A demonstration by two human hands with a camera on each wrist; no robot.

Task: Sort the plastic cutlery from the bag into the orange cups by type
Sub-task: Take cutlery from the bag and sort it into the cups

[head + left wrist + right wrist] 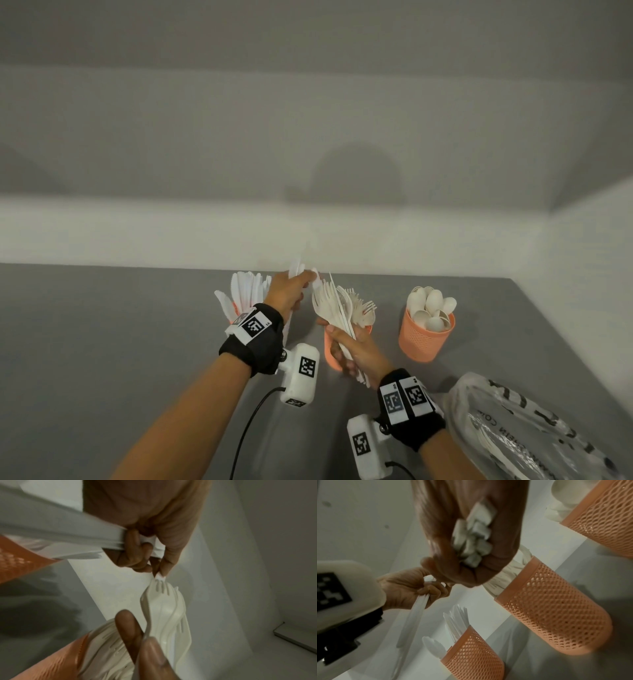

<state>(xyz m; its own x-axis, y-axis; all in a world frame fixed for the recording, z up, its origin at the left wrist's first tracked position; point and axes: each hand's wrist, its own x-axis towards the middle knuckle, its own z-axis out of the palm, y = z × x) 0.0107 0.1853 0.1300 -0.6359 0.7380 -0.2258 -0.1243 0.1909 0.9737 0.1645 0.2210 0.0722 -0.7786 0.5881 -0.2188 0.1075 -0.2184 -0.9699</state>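
Above the grey table, my right hand [344,346] grips a fanned bundle of white forks and knives [337,308] by the handles; the handle ends [475,534] stick out of its fist. My left hand [303,282] holds a few white knives [68,536] in its curled fingers, while thumb and forefinger pinch the tip of one piece [160,577] in the bundle. Three orange mesh cups stand behind: the knife cup [474,657] on the left, the fork cup [331,356] under my right hand, and the spoon cup [426,339] on the right.
The clear printed plastic bag [520,431] lies at the lower right with some cutlery inside. A white wall [171,233] runs close behind the cups, and the table edge [565,342] slants down the right side.
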